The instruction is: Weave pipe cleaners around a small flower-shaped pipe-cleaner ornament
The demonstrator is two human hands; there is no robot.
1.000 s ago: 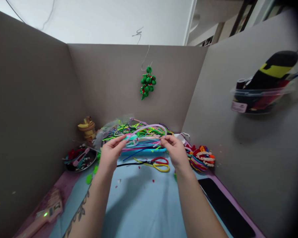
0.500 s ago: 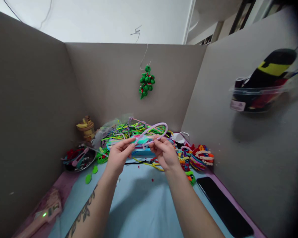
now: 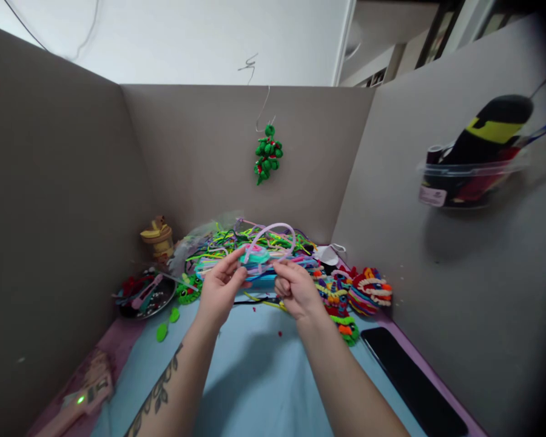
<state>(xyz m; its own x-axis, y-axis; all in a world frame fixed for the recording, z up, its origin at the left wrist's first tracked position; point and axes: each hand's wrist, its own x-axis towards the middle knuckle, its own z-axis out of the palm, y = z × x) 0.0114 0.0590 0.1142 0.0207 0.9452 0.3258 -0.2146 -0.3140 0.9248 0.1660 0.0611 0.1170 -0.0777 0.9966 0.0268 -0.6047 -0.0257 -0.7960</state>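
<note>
A lilac pipe cleaner (image 3: 278, 225) is bent into a loop standing up between my hands, above the table's middle. My left hand (image 3: 222, 285) pinches its left side between thumb and fingers. My right hand (image 3: 296, 290) has thumb and forefinger pressed together on the other end, the remaining fingers curled in. Behind the loop lies a heap of pipe cleaners (image 3: 209, 246) in many colours, along with a turquoise piece (image 3: 257, 255) that the loop partly overlaps.
At left stand a metal bowl (image 3: 170, 295) of small parts and a pink device (image 3: 101, 391) with a green light. Colourful fuzzy crafts (image 3: 368, 291) and a black phone (image 3: 409, 376) lie at right. Grey panels enclose three sides; a green ornament (image 3: 268, 155) hangs on the back one.
The pipe cleaner's loop has shifted left and become rounder and more upright. My right hand has turned and its fingers have curled in more. The left hand has barely moved.
</note>
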